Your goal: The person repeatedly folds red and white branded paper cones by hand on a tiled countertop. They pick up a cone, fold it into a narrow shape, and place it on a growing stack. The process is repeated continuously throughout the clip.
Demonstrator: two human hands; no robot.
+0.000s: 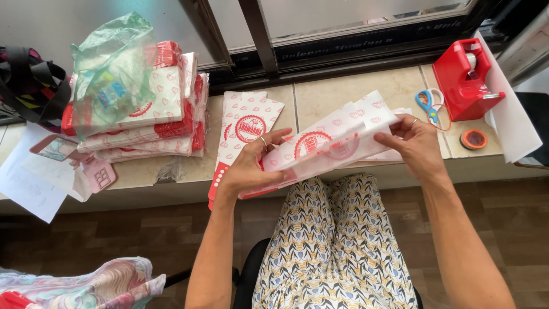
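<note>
A white paper bag with red prints and a round red emblem (pixel 331 146) is held tilted above the counter edge. My left hand (pixel 251 166) grips its lower left end, a ring on one finger. At the bag's upper right end, my right hand (pixel 414 143) pinches the opening, also with a ring. More flat bags of the same kind (pixel 243 123) lie on the counter under and behind my left hand.
A tall stack of the same bags (pixel 166 114) with a green plastic bag (pixel 111 68) on top stands at the left. A red tape dispenser (pixel 466 77), blue scissors (pixel 428 103) and an orange tape roll (pixel 473 139) sit at the right. Papers (pixel 28 180) hang over the left edge.
</note>
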